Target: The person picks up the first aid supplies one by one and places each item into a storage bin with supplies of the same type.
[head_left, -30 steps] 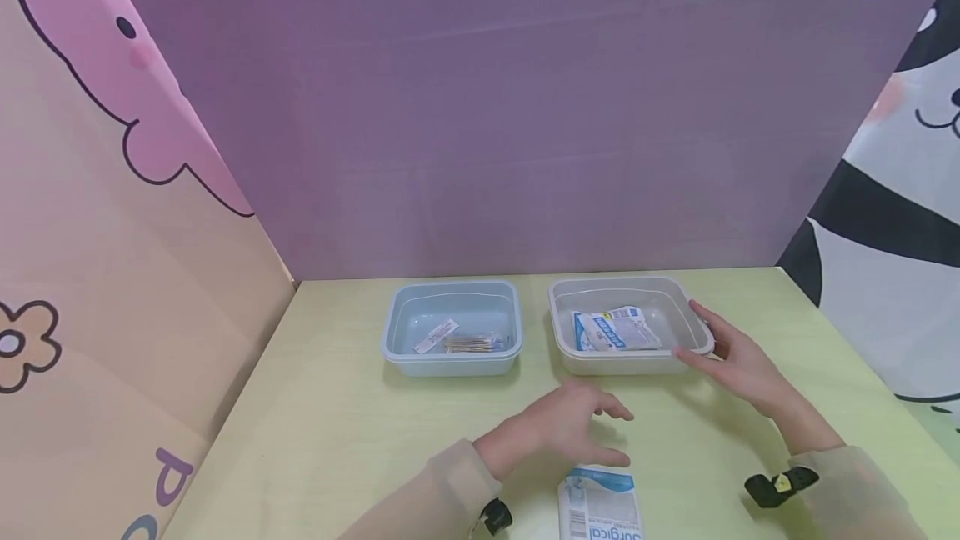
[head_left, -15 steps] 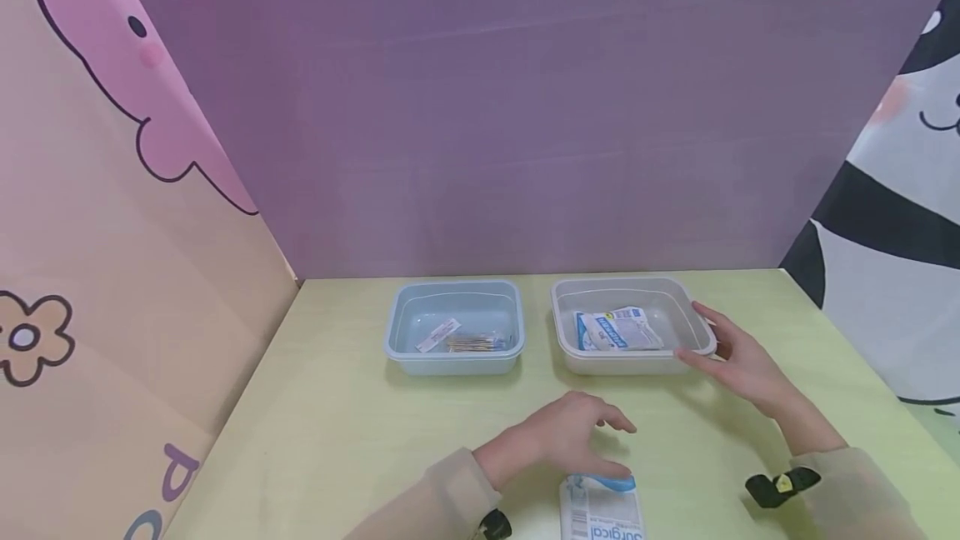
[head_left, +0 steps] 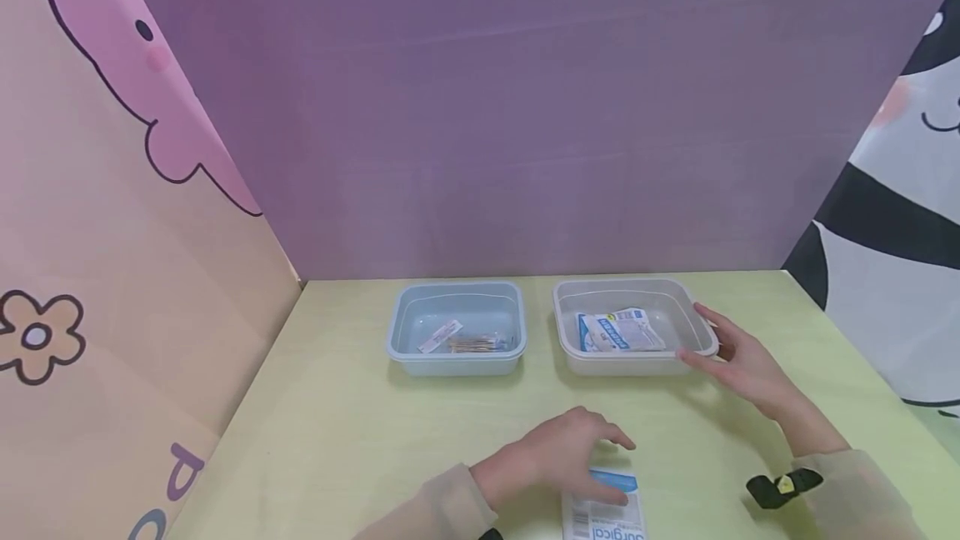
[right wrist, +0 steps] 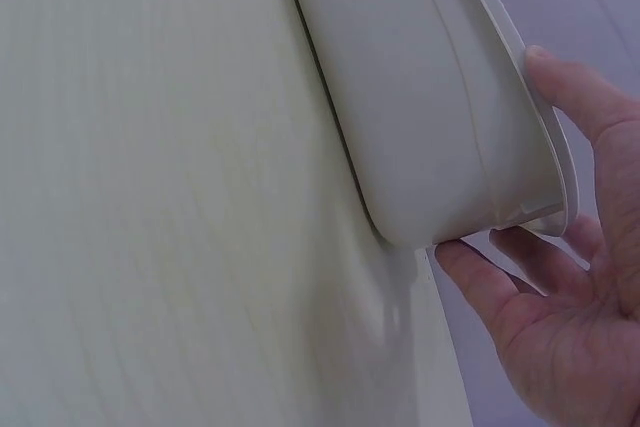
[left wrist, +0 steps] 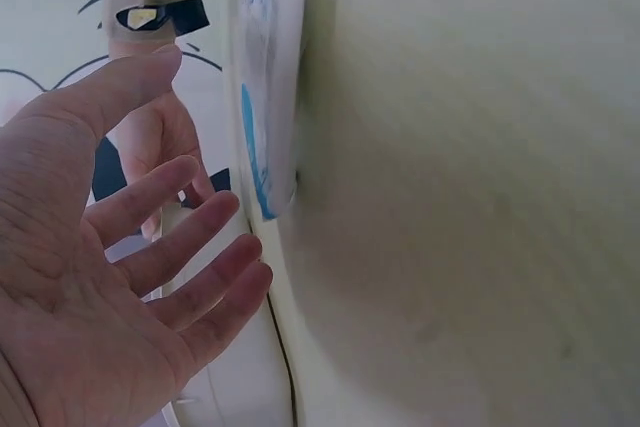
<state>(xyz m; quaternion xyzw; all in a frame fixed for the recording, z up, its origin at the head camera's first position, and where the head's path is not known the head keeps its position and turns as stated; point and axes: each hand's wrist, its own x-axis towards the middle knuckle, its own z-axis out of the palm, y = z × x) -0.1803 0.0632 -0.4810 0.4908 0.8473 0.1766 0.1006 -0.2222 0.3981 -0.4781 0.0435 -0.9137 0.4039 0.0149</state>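
Note:
My left hand (head_left: 558,457) hovers with fingers spread over a flat white-and-blue packet (head_left: 600,517), its printed word reading "Surgical". In the left wrist view the palm and loosely bent fingers hold nothing, and the packet (left wrist: 268,87) lies on the table beyond the fingertips. My right hand (head_left: 738,365) grips the near right corner of a light grey plastic bin (head_left: 630,365). In the right wrist view its thumb rests on the rim while the fingers press the bin's end wall (right wrist: 450,147). A white-and-blue packet (head_left: 618,332) lies inside that bin.
Left of the grey bin stands a light blue plastic bin (head_left: 456,367). It contains a small white strip packet (head_left: 440,336) and a bag of cotton swabs (head_left: 477,344). A purple partition (head_left: 480,123) rises behind the pale yellow table (head_left: 337,440), with printed panels at both sides.
My left hand has moved down toward the near edge, so its thumb now overlaps the packet in the head view. The right hand stays on the grey bin.

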